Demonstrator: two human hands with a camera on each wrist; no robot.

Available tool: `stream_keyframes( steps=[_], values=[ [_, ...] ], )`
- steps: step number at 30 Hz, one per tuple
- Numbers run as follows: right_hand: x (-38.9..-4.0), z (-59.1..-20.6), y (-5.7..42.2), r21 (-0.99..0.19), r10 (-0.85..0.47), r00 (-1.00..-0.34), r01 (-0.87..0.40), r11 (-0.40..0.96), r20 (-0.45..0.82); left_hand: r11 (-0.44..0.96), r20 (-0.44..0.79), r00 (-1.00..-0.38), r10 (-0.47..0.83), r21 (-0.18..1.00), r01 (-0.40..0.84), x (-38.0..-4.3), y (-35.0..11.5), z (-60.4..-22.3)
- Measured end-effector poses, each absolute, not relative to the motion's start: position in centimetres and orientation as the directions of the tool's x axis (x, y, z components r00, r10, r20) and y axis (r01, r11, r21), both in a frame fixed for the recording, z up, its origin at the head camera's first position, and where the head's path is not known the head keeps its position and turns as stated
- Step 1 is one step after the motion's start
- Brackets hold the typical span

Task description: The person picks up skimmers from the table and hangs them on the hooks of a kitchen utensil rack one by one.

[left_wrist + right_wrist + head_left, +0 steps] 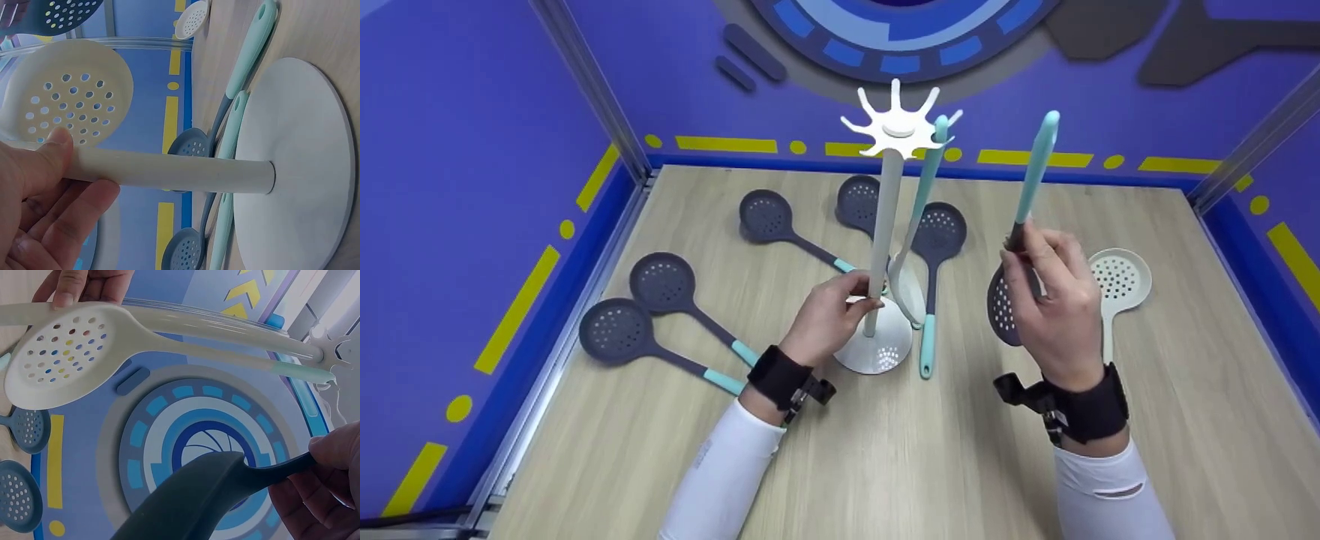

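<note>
My left hand (829,319) grips the pole of a white utensil stand (887,217), low down above its round base. The stand has a top ring of curved hooks. A white skimmer with a mint handle (62,360) hangs from one hook, on the pole's right side. Right of the stand, my right hand (1065,315) pinches a dark grey skimmer (1037,165) by its neck, mint handle upward and perforated head downward. In the right wrist view, fingers and thumb close on its thin dark shaft, and its head is seen edge-on.
Dark grey skimmers lie on the wooden table (960,450): two at left (662,283), others behind the stand (765,215) and one just right of it (940,229). A white skimmer (1121,281) lies beyond my right hand. Blue panels (480,187) wall the table.
</note>
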State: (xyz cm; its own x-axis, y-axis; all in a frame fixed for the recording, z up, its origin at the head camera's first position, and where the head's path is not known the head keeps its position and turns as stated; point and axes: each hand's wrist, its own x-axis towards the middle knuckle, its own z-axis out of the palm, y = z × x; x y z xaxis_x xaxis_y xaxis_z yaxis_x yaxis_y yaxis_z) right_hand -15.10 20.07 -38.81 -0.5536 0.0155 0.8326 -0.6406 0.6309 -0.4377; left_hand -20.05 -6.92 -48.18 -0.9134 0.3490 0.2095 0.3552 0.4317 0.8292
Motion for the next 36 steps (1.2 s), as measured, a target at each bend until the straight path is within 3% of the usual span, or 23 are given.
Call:
stream_keyframes(
  steps=[36],
  values=[
    [-15.26,-39.25,19.47,-0.444,-0.033,-0.581,-0.655,0.611,0.813,0.441,0.224,-0.913,0.341,0.820,0.366,-19.99,-6.51,-48.58]
  ],
)
